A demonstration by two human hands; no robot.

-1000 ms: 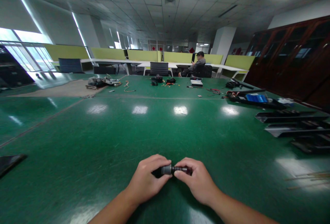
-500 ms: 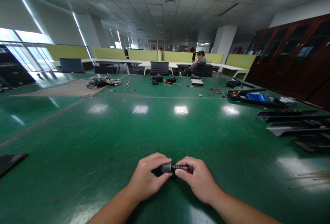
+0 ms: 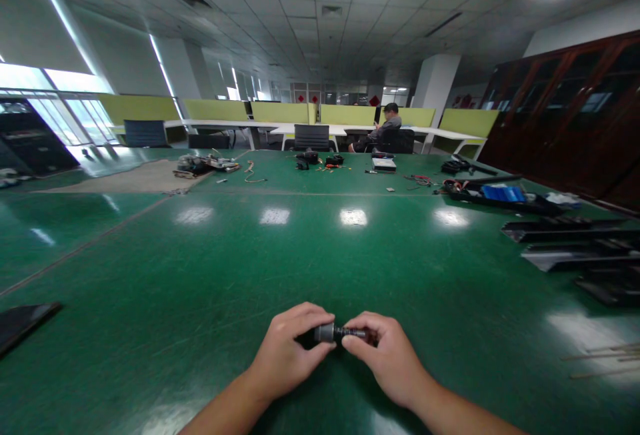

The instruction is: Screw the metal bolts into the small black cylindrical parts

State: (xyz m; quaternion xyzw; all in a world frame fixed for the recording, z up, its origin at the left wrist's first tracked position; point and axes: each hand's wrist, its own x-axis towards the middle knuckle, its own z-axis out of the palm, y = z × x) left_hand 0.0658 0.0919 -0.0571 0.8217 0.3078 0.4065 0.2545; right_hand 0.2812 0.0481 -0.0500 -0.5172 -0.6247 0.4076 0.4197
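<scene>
Near the table's front edge, a small grey-and-black cylindrical part with a thin, ridged metallic shaft (image 3: 327, 333) lies crosswise between my hands. My left hand (image 3: 290, 349) is closed around its thicker grey end, thumb below and fingers above. From the other side my right hand (image 3: 393, 353) pinches the thin shaft between thumb and fingers. Something dark reddish shows behind the right fingers, too small to make out. The fingers hide both outer ends of the part. Whether its two sections are one piece, I cannot tell.
On the green table (image 3: 280, 255), black metal channels (image 3: 565, 228) and thin rods (image 3: 605, 358) lie at right. A dark flat panel (image 3: 27, 325) is at left. Tools (image 3: 333, 160), cables and a black tray with blue items (image 3: 503, 193) lie farther back. Beyond sits a person (image 3: 387, 129).
The view has tilted up slightly, so everything sits a little lower. Both hands keep their hold on the cylindrical part, with no clear change between them.
</scene>
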